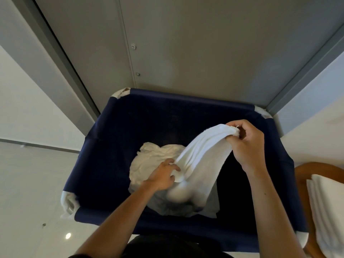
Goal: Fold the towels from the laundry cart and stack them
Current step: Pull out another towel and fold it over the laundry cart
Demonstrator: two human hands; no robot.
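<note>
A: Towel [201, 155] loc?
B: Lifted over navy laundry cart [111, 146]. Pinched at top corner by right grip [247, 144], fingers curled tight.
A: Left grip [163, 175]?
B: Clamped on same towel lower down, just above crumpled towel pile [154, 161] in cart btm.
A: Folded ones?
B: Folded stack [327, 207] at right edge, beside cart.

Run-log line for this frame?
stage: pickup | right hand pinches towel end | left hand grips it lower | cart holds more linen
</note>
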